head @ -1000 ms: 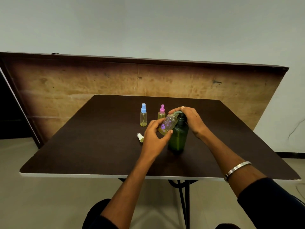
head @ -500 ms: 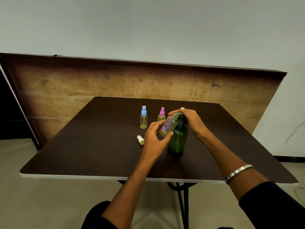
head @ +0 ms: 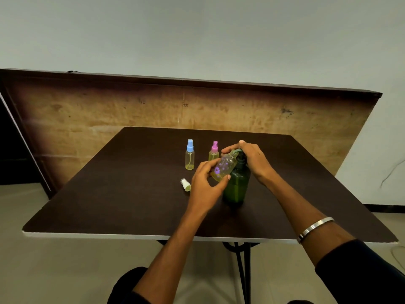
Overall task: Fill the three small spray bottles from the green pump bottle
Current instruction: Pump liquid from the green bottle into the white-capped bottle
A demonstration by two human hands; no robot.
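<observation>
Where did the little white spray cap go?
The white spray cap lies on the dark table, just left of the left hand, nearer than the blue-capped spray bottle.

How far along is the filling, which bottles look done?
Blue-capped bottle and pink-capped bottle stand capped with yellow liquid. Left hand tilts the flowered bottle at the green pump bottle; right hand is on the pump. Its white sprayer cap still lies loose.

- No readable text, brand or number shows anywhere.
- The small spray bottle bears only purple flower prints.
- Marks on the wooden board are illegible.
</observation>
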